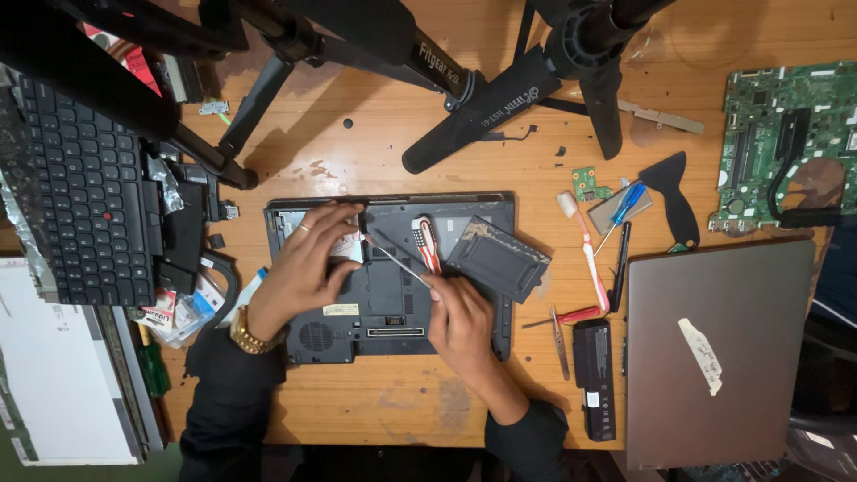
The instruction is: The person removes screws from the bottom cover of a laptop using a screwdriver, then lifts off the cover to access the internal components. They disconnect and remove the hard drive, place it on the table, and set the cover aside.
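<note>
right hand [461, 319] grips a screwdriver [395, 261]; left hand [308, 259] seemingly pinches inside the laptop base [375, 312].

From my remote view, a worn wooden table [375, 134] filled nearly the whole view, its planks scuffed and stained. Warm light fell from above, and black tripod legs [482, 112] cast hard shadows across it. A dark floor strip [116, 471] showed below.

Black laptop base [384, 308] lies underside-up on my bench, one bay uncovered. Thin metal screwdriver shaft [393, 261] slants across it, tip at upper-left bay.
</note>
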